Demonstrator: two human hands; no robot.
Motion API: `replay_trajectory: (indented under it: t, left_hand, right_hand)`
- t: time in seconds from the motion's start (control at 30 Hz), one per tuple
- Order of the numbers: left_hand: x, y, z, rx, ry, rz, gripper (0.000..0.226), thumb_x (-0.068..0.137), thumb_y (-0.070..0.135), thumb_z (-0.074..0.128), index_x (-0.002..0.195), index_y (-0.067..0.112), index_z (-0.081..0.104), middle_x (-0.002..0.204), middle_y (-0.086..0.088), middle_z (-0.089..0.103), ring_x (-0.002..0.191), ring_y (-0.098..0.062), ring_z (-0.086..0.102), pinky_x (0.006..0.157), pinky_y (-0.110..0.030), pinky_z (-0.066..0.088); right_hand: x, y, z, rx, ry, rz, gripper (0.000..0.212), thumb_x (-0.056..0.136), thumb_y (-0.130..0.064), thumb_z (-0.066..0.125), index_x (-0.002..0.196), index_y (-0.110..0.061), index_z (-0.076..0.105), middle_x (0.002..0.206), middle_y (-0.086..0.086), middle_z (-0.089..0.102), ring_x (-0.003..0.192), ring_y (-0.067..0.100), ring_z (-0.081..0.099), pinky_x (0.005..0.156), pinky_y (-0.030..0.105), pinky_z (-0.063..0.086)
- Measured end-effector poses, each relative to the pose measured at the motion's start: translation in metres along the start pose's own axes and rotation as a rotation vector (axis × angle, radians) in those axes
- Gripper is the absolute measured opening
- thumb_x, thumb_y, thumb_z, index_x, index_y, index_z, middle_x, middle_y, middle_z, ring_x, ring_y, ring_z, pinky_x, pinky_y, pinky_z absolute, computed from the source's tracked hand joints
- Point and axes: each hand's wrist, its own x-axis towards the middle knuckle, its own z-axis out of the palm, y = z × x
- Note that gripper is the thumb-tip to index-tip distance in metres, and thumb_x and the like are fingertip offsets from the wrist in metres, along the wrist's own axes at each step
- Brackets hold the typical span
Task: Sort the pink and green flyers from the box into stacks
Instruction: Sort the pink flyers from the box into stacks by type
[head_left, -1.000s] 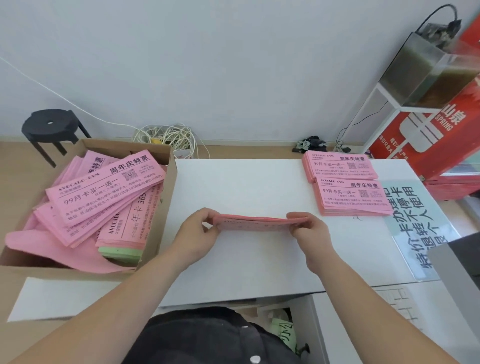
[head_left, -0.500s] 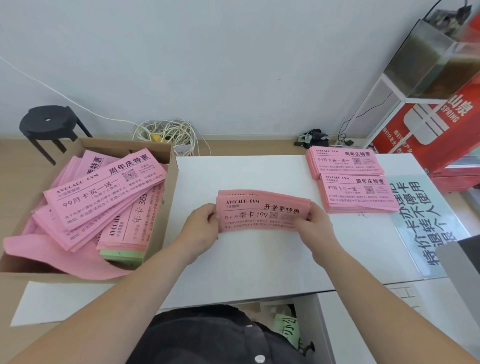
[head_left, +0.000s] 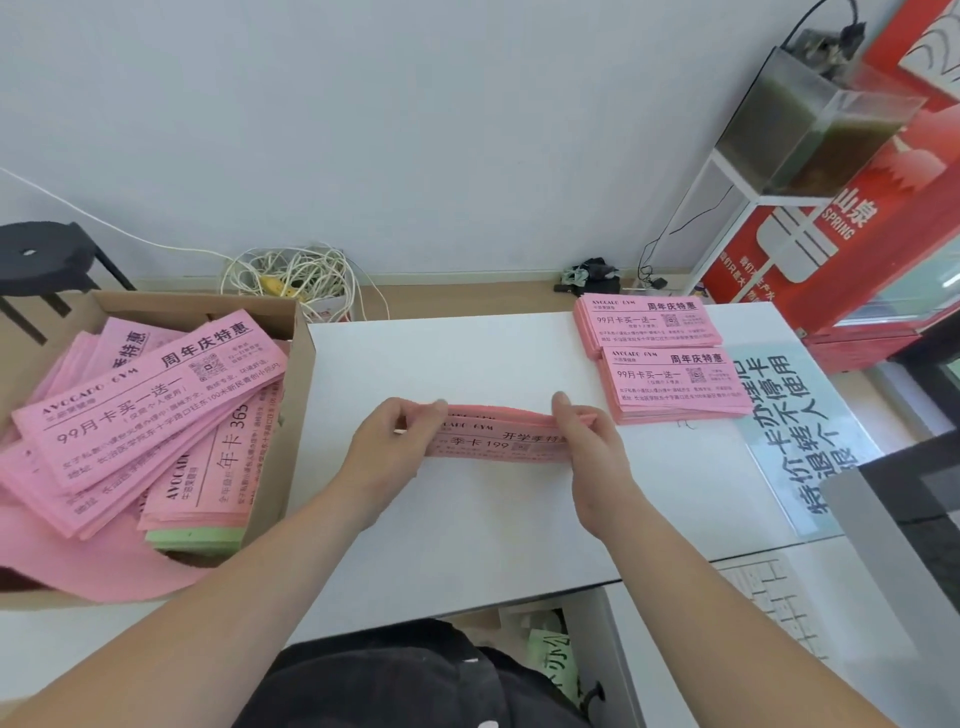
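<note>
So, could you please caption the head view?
Left hand and right hand grip a pink flyer bundle between the box and two sorted stacks.

t-1.0 s: pink flyer bundle (head_left: 493, 441) edge-on above white table (head_left: 467, 519) | t-0.5 s: printed face raised upright | now: face tips back, lower on the table | left hand (head_left: 389, 441), right hand (head_left: 592, 447): fingertips shift onto bundle's top edge

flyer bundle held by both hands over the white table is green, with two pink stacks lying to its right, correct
Not quite. The head view shows the flyer bundle is pink, not green. The left hand and right hand do hold its ends over the white table, and two pink stacks lie to its right.
</note>
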Motion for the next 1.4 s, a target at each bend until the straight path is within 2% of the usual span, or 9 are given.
replay_trajectory:
  t: [0.17,0.33,0.43,0.6,0.73,1.0,1.1,1.23,1.4]
  left_hand:
    - [0.011,0.014,0.004,0.019,0.047,-0.072,0.051,0.1,0.057,0.051,0.101,0.007,0.064,0.1,-0.005,0.068,0.071,-0.019,0.056,0.063,-0.027,0.048]
    - [0.017,0.011,0.0,-0.085,-0.003,-0.091,0.045,0.102,0.055,0.044,0.11,0.017,0.067,0.104,0.001,0.072,0.083,-0.024,0.068,0.071,-0.035,0.056]
    - [0.017,-0.003,-0.004,-0.166,-0.032,-0.112,0.034,0.099,0.029,0.04,0.114,0.019,0.069,0.108,-0.001,0.076,0.095,-0.023,0.073,0.074,-0.036,0.058]
    - [0.02,-0.021,0.001,0.156,-0.009,0.035,0.027,0.099,0.01,0.047,0.109,0.03,0.062,0.104,0.008,0.071,0.098,-0.013,0.068,0.083,-0.033,0.056]
    - [0.029,-0.024,-0.001,0.284,0.034,0.132,0.014,0.102,0.017,0.052,0.096,0.026,0.061,0.091,0.009,0.068,0.085,-0.013,0.063,0.068,-0.024,0.047]
    - [0.034,-0.027,-0.007,0.178,-0.189,-0.067,0.017,0.101,0.028,0.06,0.094,0.014,0.067,0.096,-0.007,0.077,0.095,-0.03,0.073,0.086,-0.044,0.059]
    - [0.035,-0.03,-0.003,0.436,-0.223,-0.073,0.022,0.099,0.036,0.059,0.101,0.016,0.065,0.106,-0.004,0.074,0.101,-0.029,0.07,0.083,-0.041,0.057]
    - [0.022,-0.025,0.004,0.916,-0.279,0.31,0.092,0.083,0.062,0.069,0.157,0.026,0.029,0.159,0.004,0.032,0.146,-0.019,0.03,0.119,-0.039,0.032]
    - [0.018,-0.029,0.018,1.104,-0.477,0.383,0.125,0.068,0.072,0.072,0.163,0.031,0.002,0.17,0.007,0.006,0.155,-0.017,0.003,0.126,-0.039,0.009]
  right_hand:
    - [0.015,0.0,0.005,0.031,0.054,0.039,0.037,0.091,-0.055,0.069,0.093,-0.02,0.056,0.097,-0.006,0.057,0.098,0.016,0.053,0.104,0.038,0.04]
    - [0.014,0.0,0.001,0.014,-0.036,-0.002,0.073,0.066,-0.074,0.079,0.105,-0.015,0.06,0.109,0.0,0.072,0.113,0.019,0.064,0.106,0.037,0.041]
    - [0.012,0.003,-0.006,0.006,-0.109,-0.045,0.068,0.066,-0.04,0.091,0.118,-0.01,0.06,0.118,0.012,0.073,0.115,0.025,0.068,0.103,0.037,0.046]
    - [0.016,0.006,-0.005,-0.2,0.042,-0.046,0.039,0.081,0.006,0.062,0.11,-0.019,0.065,0.11,0.005,0.073,0.111,0.025,0.066,0.085,0.031,0.053]
    - [0.015,0.005,-0.005,-0.259,0.089,-0.043,0.036,0.086,0.005,0.059,0.109,-0.022,0.066,0.105,-0.002,0.073,0.104,0.018,0.067,0.074,0.026,0.05]
    - [0.009,-0.005,-0.019,-0.421,0.105,-0.003,0.026,0.093,-0.001,0.055,0.114,-0.017,0.06,0.107,0.0,0.067,0.098,0.02,0.066,0.075,0.036,0.055]
    - [0.007,-0.001,-0.026,-0.499,0.07,0.05,0.024,0.094,-0.001,0.051,0.108,-0.019,0.059,0.107,0.001,0.068,0.095,0.017,0.065,0.072,0.032,0.053]
    - [0.006,0.013,-0.036,-0.593,0.093,0.035,0.034,0.095,-0.007,0.054,0.126,-0.02,0.056,0.11,0.002,0.067,0.092,0.014,0.064,0.069,0.03,0.05]
    - [0.007,0.017,-0.043,-0.848,0.048,-0.082,0.079,0.088,-0.023,0.07,0.156,-0.026,0.032,0.14,-0.002,0.045,0.118,0.018,0.057,0.095,0.041,0.052]
